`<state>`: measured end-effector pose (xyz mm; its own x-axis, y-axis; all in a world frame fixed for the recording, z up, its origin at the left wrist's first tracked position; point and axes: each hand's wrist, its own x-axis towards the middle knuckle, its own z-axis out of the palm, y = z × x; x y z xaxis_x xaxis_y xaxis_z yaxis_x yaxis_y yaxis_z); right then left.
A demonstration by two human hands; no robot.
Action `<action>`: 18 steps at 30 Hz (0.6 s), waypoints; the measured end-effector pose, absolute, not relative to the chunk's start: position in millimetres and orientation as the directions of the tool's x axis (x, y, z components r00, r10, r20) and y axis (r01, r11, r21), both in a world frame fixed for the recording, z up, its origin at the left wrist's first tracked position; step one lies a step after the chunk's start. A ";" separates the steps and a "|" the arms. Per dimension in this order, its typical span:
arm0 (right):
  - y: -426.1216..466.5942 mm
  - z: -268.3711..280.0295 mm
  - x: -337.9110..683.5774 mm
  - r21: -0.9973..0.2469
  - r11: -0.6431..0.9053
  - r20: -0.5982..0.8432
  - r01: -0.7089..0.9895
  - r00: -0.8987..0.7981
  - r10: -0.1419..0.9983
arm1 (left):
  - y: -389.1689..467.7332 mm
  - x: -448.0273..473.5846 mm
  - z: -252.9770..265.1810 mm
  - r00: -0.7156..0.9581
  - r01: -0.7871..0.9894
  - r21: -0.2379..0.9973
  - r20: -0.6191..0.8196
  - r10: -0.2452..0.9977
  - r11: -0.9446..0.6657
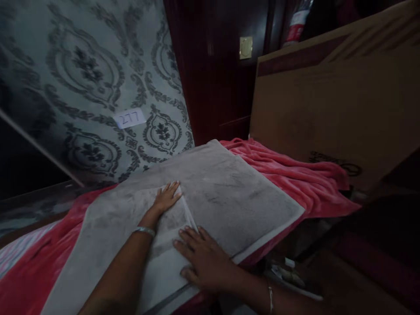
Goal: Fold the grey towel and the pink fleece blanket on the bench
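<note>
A grey cloth (229,192) lies spread over a pink-red blanket (272,168). Part of it looks folded over, and a pale edge (187,210) runs between my hands. My left hand (167,197) rests flat near the far end of that edge, fingers spread. Closer to me, my right hand (205,258) lies palm down on the cloth by the near end of the same edge, its fingers apart. Neither hand grips anything.
A large cardboard box (328,96) stands behind the blanket at the right, with a bottle (297,24) beyond its top edge. Patterned wallpaper (95,65) and a dark red door (216,65) rise at the back. A paper marked 277 (130,118) is on the wall.
</note>
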<state>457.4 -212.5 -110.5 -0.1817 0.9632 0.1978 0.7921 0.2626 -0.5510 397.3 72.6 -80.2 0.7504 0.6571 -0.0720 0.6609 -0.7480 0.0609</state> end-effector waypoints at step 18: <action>-204.5 -112.5 483.1 -0.499 0.432 0.316 0.752 -0.306 0.898 | 43.0 402.3 -66.5 0.689 0.724 -0.063 0.051 0.723 -0.686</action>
